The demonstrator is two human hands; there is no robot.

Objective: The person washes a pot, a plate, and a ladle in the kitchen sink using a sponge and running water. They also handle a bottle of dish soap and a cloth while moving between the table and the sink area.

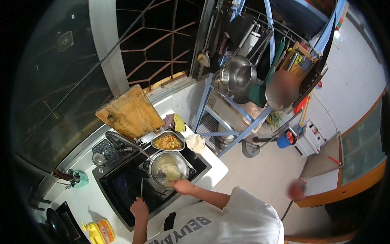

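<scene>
My left hand (139, 208) is closed around the lower end of a thin utensil (141, 186) that points up over the black sink (105, 190). What the utensil's far end is cannot be told. My right hand (182, 186) touches the near rim of a round metal pot (185, 174), its fingertips at the inner edge; whether it grips the rim is unclear. Cloudy yellowish liquid (170, 166) with a dark patch lies in the pot. The curved faucet (128, 141) reaches to the pot's rim. Just behind the pot stands a triangular strainer basket (181, 146) holding food scraps.
A wooden cutting board (131, 113) leans behind the sink near the window. Cloths (195, 143) lie right of the strainer. At the left are a green utensil holder (80, 179) and a yellow pump bottle (100, 231). A blue rack (237, 133) with hanging pans stands at the right.
</scene>
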